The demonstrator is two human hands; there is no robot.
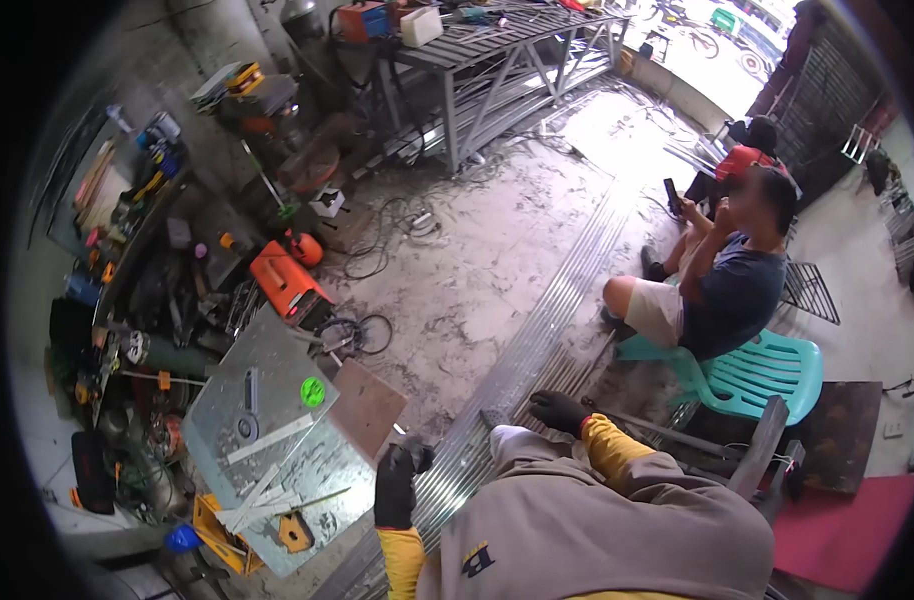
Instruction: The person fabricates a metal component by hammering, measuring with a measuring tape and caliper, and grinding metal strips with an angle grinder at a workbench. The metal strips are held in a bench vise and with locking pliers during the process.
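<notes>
The grip of the left hand [397, 487] is looking half-curled, that of the right hand [557, 410] loosely bent; I can't tell what either is holding. Long metal bars [541, 318] are running between them; uneven leaning could be sending them sliding.

Daylight enters from the open doorway [722, 40] at upper right, overexposing it and producing glare on the adjacent floor [477, 230]. The left wall side lies dim. Wide-angle distortion curves the periphery, bounded by black vignetting.

2 other ppl [742, 295], 1 grn chair [767, 378]
</notes>
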